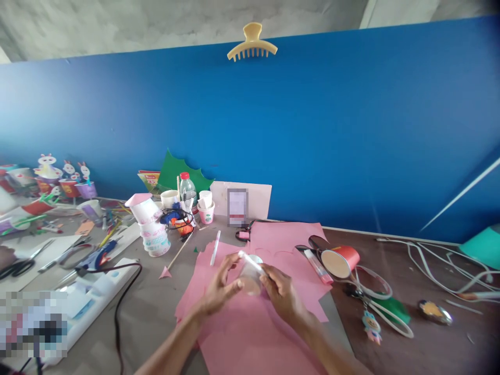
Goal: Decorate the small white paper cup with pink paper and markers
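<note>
Blue partition (351,140) behind pink paper (250,333), bottle (187,187)

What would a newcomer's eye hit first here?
The blue panel fills the background, a yellow claw clip at its top edge. Below, the left hand and right hand flank a pale cup over pink paper. Left of the paper stands a pink-capped tower of cups.

No legible words, numbers or brands, the print on the small pink cup (206,215) too tiny to read, the markings on the stacked paper cups (154,238) blurred, the printing on the red-and-yellow packet (150,179) unclear
</note>
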The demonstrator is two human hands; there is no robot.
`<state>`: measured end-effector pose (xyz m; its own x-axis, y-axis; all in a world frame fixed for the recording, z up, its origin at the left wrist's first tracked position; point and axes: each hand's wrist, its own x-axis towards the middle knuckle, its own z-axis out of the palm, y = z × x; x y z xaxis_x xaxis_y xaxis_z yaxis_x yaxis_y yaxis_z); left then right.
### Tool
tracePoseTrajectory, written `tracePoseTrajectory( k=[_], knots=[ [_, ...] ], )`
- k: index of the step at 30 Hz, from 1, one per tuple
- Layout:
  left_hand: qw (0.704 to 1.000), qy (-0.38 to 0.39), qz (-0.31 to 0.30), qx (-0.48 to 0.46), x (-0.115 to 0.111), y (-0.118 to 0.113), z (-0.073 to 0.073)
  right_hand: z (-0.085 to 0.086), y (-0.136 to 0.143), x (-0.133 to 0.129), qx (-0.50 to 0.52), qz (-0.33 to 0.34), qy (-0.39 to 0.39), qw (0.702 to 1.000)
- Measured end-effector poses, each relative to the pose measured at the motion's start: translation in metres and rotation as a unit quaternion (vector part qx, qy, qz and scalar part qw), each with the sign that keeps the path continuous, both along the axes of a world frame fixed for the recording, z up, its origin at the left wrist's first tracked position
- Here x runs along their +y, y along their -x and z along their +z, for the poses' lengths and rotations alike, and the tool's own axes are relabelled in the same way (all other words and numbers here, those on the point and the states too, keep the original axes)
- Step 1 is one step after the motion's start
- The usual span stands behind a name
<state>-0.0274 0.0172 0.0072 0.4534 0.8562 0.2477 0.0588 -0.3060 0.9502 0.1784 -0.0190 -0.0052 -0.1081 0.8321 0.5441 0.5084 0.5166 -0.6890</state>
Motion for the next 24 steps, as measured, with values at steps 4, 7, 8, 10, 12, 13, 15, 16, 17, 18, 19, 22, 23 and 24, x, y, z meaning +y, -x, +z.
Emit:
tracePoseTrajectory(
  k=[4, 7, 8, 10, 12, 13, 15, 16, 17, 18, 19, 22, 23, 24],
  knots=[
    [0.994, 0.067, -0.045, -0.078, -0.007, -0.001, 0.015, 0.002, 0.005, -0.008, -0.109, 0.034, -0.038, 0.993],
    [0.99, 0.075, -0.033, -0.116, -0.006, -0.001, 0.017, 0.008, 0.007, -0.011, -0.102, 0.023, 0.007, 0.994],
    [0.989, 0.074, -0.022, -0.127, -0.005, 0.0, 0.015, 0.01, 0.007, -0.011, -0.087, 0.024, 0.035, 0.995],
    [0.987, 0.075, -0.004, -0.14, -0.001, 0.001, 0.01, 0.015, 0.006, -0.011, -0.055, 0.038, 0.089, 0.994],
    [0.986, 0.078, 0.009, -0.144, 0.002, 0.002, 0.004, 0.02, 0.006, -0.01, -0.035, 0.057, 0.128, 0.99],
    [0.986, 0.079, 0.013, -0.146, 0.003, 0.003, 0.002, 0.022, 0.007, -0.009, -0.028, 0.063, 0.139, 0.988],
    [0.985, 0.079, 0.014, -0.153, 0.004, 0.003, 0.0, 0.024, 0.007, -0.009, -0.016, 0.066, 0.146, 0.987],
    [0.984, 0.079, 0.014, -0.157, 0.004, 0.003, 0.0, 0.025, 0.008, -0.008, -0.012, 0.064, 0.147, 0.987],
    [0.983, 0.079, 0.013, -0.162, 0.004, 0.003, 0.0, 0.025, 0.008, -0.008, -0.008, 0.064, 0.146, 0.987],
    [0.982, 0.082, 0.014, -0.169, 0.004, 0.003, 0.001, 0.025, 0.007, -0.008, -0.003, 0.069, 0.146, 0.987],
    [0.981, 0.086, 0.016, -0.176, 0.004, 0.003, 0.001, 0.025, 0.007, -0.008, 0.002, 0.081, 0.149, 0.986],
    [0.975, 0.103, 0.019, -0.197, 0.005, 0.003, 0.003, 0.026, 0.004, -0.009, 0.024, 0.132, 0.172, 0.976],
    [0.974, 0.109, 0.02, -0.2, 0.006, 0.003, 0.003, 0.026, 0.004, -0.009, 0.032, 0.143, 0.185, 0.972],
    [0.973, 0.112, 0.021, -0.201, 0.006, 0.003, 0.003, 0.027, 0.004, -0.009, 0.036, 0.148, 0.199, 0.968]
  ],
)
